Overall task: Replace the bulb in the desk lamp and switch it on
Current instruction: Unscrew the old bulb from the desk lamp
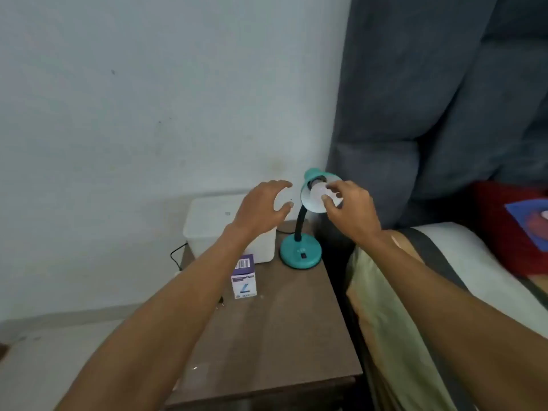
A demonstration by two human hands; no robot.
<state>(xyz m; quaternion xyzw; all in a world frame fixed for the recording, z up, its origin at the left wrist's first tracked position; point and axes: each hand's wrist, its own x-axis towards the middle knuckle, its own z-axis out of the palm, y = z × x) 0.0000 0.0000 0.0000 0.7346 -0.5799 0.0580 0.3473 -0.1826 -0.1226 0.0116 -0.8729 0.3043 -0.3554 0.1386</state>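
A teal desk lamp (pixel 301 252) with a black gooseneck stands at the back right of a brown bedside table (pixel 275 345). Its shade (pixel 311 200) tilts toward me. A white bulb (pixel 321 191) sits inside the shade, and my right hand (pixel 351 210) pinches it with thumb and fingertips. My left hand (pixel 261 207) hovers just left of the shade, fingers spread and curved, holding nothing and apart from the lamp. A purple and white bulb box (pixel 244 277) stands upright on the table below my left forearm. A black switch (pixel 303 256) shows on the lamp base.
A white lidded plastic box (pixel 213 223) stands at the table's back left, against the white wall. A black cable (pixel 176 258) runs down behind it. A grey upholstered headboard (pixel 430 114) and a bed with a yellowish pillow (pixel 382 315) lie right of the table.
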